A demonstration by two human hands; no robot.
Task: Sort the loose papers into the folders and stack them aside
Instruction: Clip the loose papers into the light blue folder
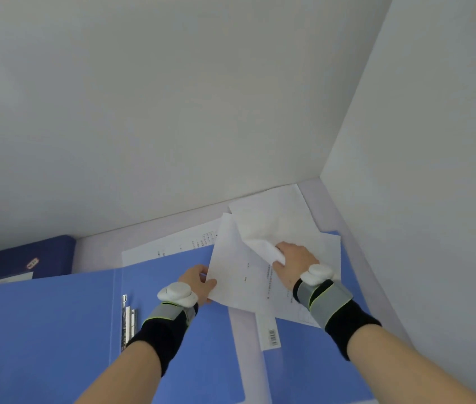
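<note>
An open light-blue folder (56, 330) lies flat in front of me, its metal clip (128, 319) at the spine. My left hand (197, 282) pinches the lower left edge of a white printed sheet (236, 272) lifted over the folder's right half. My right hand (292, 259) grips the curled corner of another white sheet (274, 223) that lies toward the corner of the walls. More loose papers (327, 258) rest under my right wrist, on top of a second light-blue folder (303, 368). One printed page (169, 246) pokes out behind the open folder.
A dark-blue binder (21, 258) with a small label sits at the far left against the wall. White walls (202, 112) close the pale desk (244, 330) at the back and right. A barcode label strip (271, 336) lies between the two light-blue folders.
</note>
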